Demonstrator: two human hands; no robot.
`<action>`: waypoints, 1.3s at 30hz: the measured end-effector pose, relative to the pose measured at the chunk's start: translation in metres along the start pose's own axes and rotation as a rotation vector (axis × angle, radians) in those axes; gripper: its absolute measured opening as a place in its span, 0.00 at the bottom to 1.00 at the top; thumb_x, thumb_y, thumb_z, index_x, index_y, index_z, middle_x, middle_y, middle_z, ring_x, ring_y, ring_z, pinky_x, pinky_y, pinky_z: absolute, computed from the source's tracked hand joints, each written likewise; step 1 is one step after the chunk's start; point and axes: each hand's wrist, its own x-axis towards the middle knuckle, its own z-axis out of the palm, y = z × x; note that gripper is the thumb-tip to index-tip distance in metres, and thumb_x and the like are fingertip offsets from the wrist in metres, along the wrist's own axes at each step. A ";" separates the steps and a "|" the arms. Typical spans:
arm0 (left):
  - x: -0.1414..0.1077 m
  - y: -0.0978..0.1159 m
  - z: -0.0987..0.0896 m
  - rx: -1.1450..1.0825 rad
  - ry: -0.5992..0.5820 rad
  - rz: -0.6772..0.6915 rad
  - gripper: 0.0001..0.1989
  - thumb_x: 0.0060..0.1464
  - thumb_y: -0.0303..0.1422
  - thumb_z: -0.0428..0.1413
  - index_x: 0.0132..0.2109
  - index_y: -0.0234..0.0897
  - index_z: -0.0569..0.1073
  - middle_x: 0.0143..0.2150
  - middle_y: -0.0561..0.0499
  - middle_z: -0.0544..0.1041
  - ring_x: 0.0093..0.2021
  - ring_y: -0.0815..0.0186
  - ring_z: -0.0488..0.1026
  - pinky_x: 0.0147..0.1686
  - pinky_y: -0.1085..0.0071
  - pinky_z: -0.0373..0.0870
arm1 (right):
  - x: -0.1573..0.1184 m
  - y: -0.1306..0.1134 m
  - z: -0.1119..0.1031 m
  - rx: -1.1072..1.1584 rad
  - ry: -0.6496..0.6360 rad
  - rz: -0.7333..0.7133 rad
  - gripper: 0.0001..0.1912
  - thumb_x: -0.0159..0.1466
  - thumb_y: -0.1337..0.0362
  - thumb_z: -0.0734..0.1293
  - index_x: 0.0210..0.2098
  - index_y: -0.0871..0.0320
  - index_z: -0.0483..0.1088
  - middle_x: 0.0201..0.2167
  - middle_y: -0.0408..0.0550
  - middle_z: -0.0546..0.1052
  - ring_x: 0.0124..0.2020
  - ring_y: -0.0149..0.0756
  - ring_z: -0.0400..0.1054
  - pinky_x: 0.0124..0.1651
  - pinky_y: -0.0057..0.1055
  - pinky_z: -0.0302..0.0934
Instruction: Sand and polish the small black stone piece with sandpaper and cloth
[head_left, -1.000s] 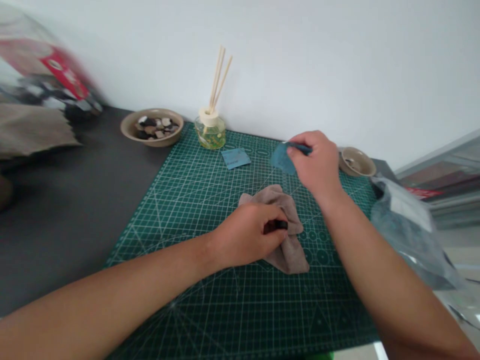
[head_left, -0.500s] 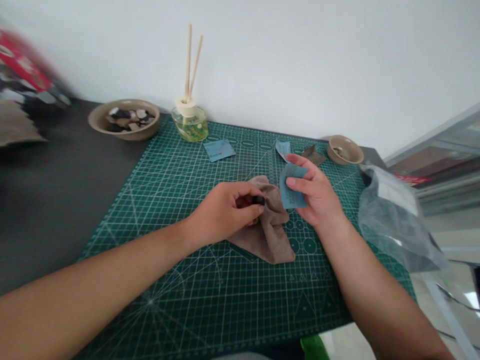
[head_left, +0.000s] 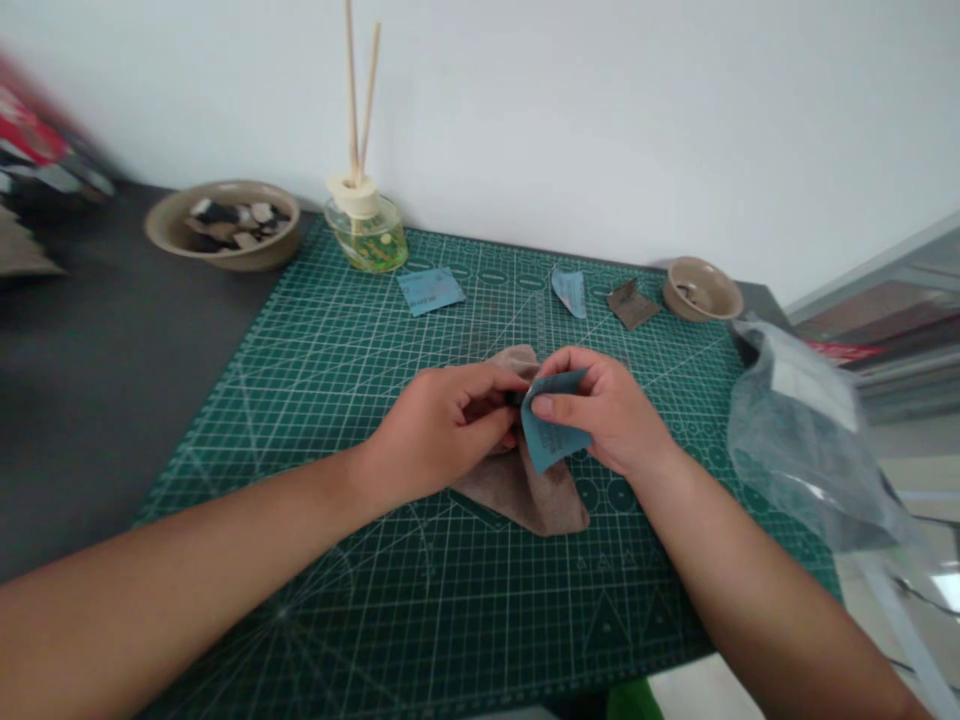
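Head view, looking forward and down: the two hands are held close together over the middle of a green cutting mat, their fingers almost meeting. A small black object is gripped in the fingers of the left hand; most of it is hidden, so its shape cannot be made out. A folded sheet of blue sandpaper is pinched between the thumb and fingers of the right hand, and its upper edge is brought right up to the black object, though firm contact cannot be confirmed.

A crumpled brown cloth is lying on the mat directly beneath both hands. Farther up the mat, a blue sandpaper square, a smaller blue scrap and a brown scrap are laid apart. A glass reed diffuser is placed at the mat's far edge, with a bowl of dark and pale pieces on the dark table beside it. A small tan bowl is set near the far right corner, and a clear plastic bag is seen at the mat's right edge.
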 end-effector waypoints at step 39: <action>-0.009 -0.003 -0.002 0.346 0.054 0.466 0.07 0.56 0.19 0.59 0.39 0.33 0.79 0.30 0.55 0.82 0.28 0.71 0.78 0.29 0.77 0.69 | 0.000 -0.003 -0.001 0.202 -0.094 0.071 0.21 0.45 0.63 0.84 0.26 0.58 0.69 0.27 0.41 0.80 0.22 0.28 0.73 0.24 0.22 0.67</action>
